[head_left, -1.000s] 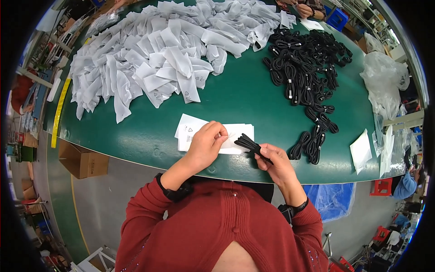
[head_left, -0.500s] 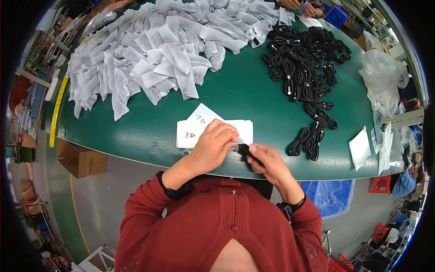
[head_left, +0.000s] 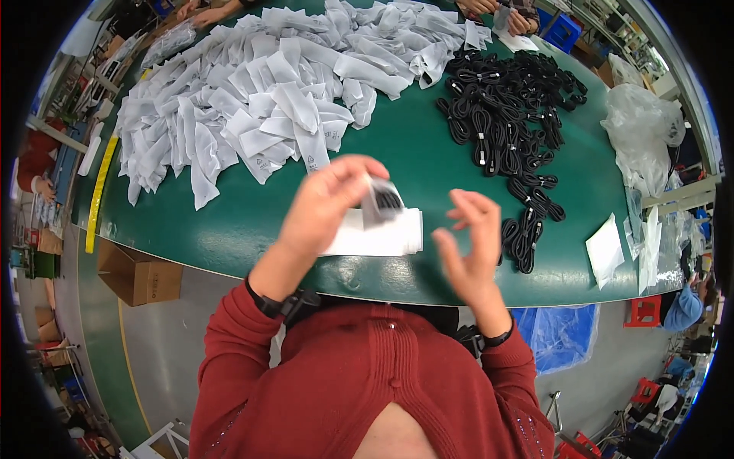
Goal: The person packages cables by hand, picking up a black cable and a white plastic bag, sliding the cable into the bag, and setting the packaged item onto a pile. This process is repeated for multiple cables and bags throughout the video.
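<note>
My left hand [head_left: 325, 200] grips a frosted white bag [head_left: 372, 208] by its edge. Inside that bag shows a coiled black cable [head_left: 388, 200], slightly blurred. Under the bag lies a stack of flat white bags [head_left: 401, 235] near the table's front edge. To the right, my right hand [head_left: 475, 249] is raised over the table with its fingers spread and nothing in them. Beyond it sit several loose coiled black cables [head_left: 524, 241], part of a larger cable heap [head_left: 508, 115].
A wide pile of white bags [head_left: 252, 115] covers the far left of the green table [head_left: 428, 271]. At right are a white sheet-like bag [head_left: 605, 252] and crumpled clear plastic [head_left: 642, 138]. Another person's hands [head_left: 516, 19] work at the far edge. A cardboard box [head_left: 141, 277] stands below left.
The black cable has gone into the white bag, which my left hand has lifted up from the stack. My right hand has let go of the cable and moved right, its fingers opening.
</note>
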The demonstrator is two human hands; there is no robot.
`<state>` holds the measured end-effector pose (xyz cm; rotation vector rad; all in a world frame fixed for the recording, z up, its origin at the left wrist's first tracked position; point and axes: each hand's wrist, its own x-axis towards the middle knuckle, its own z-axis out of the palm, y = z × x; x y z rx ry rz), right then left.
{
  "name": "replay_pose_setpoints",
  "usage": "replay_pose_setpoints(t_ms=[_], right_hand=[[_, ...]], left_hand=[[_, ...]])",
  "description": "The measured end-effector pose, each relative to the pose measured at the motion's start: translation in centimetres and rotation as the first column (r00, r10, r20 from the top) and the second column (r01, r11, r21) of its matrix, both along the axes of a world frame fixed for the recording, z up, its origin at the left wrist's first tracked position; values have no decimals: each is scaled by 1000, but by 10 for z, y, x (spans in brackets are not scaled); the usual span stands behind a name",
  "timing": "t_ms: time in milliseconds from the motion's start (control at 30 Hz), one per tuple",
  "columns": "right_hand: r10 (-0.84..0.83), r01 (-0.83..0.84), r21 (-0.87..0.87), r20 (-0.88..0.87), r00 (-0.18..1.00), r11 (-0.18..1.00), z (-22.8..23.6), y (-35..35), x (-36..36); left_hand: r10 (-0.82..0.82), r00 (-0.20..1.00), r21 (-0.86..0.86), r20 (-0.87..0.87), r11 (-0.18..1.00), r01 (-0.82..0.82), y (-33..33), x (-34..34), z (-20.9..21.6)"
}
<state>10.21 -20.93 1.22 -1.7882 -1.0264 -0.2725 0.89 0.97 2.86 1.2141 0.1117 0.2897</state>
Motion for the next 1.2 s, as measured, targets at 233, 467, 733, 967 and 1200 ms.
replay_pose_setpoints(t_ms=[233,467,733,967,1200], right_hand=[[-414,614,-646,457,787,454,-49,-86,35],[-270,387,-563,282,921,730,-47,-83,12],[-270,352,-484,233,934,801,-63,-67,0],[-276,353,-449,228,934,821,-68,-73,-2],[-293,348,-435,190,937,831,-70,-76,3]], left_hand=[[103,993,278,66,954,-117,56,19,19],[349,935,50,-65,937,-347,143,31,14],[185,981,975,55,-222,-13,99,21,-35],[172,985,892,2,-445,76,146,31,-68],[129,990,861,50,-508,23,201,45,-70]])
